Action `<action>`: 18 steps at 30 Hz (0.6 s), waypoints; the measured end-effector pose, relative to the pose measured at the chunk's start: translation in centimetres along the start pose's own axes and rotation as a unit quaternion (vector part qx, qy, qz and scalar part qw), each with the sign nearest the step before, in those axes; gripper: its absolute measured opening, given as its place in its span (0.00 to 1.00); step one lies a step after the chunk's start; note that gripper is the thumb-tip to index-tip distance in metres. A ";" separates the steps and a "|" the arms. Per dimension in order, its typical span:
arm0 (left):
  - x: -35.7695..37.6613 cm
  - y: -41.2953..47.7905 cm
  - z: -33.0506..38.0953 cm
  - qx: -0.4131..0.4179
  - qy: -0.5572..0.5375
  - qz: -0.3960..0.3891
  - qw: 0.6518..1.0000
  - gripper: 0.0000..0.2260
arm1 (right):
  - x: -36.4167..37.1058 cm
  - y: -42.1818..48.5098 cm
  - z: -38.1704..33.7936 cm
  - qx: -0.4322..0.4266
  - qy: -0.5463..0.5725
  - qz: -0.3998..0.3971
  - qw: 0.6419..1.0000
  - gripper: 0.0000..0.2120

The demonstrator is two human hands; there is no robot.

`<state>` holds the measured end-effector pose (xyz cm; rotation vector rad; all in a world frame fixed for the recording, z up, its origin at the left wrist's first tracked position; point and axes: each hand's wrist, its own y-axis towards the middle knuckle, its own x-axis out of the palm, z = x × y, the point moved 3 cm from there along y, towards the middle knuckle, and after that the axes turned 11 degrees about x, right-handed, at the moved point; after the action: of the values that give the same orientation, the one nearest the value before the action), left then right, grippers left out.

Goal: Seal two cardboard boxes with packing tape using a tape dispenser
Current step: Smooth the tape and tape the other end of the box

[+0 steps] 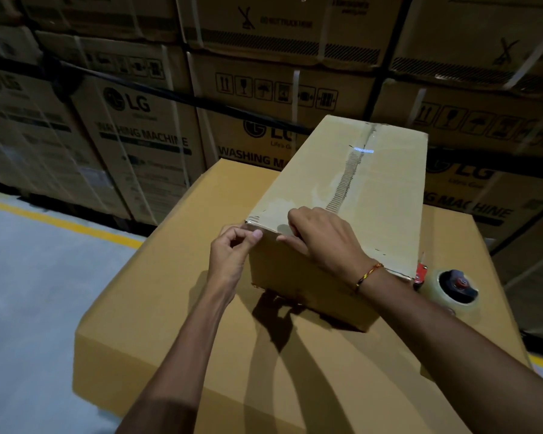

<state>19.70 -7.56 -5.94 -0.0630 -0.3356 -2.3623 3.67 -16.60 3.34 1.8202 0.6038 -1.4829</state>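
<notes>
Thumb-and-finger grip of the left hand [232,252] clamps the small cardboard box [376,189] at its near corner, centre frame; the right hand [323,242] presses the top edge, grip unclamped. An unevenly rubbed seal there may wrinkle or lift. The tape dispenser [452,289] lies idle, right of frame.

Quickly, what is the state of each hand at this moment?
Left hand: pinches the near left corner of the small box.
Right hand: open, fingers pressing on the same box's near top edge.
</notes>
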 end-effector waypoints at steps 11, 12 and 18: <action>-0.7 -2.1 1.5 0.020 0.127 0.201 0.971 0.07 | -0.5 -0.1 -0.5 -0.001 -0.038 -0.038 0.999 0.19; 0.0 -3.2 2.3 0.062 0.167 0.223 0.958 0.05 | -0.5 -0.1 -0.5 0.002 -0.035 -0.037 0.999 0.19; 5.7 -6.0 4.0 0.149 0.187 0.109 0.965 0.20 | -0.3 -0.3 0.2 0.005 0.004 -0.019 1.000 0.18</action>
<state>11.24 -6.17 -2.57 0.4595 -0.4672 -2.0286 3.23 -16.55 3.49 1.8330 0.6399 -1.5065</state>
